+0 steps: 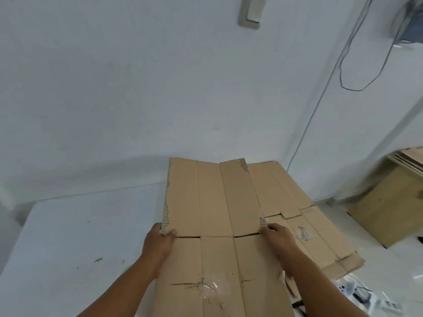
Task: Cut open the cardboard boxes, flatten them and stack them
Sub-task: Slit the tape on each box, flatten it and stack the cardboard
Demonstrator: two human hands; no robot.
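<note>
Head view: a flattened box (215, 202) is held over the bench (80, 236), its side edges gripped by the fingers (266, 230) of the left hand (160, 243) and right hand (280, 239). Stacking seems in hand; next it must be laid evenly on the flat cardboard (315, 229).

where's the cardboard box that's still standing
Head view, far right: the upright box stands by the wall, just right of the flattened cardboard pile.
</note>
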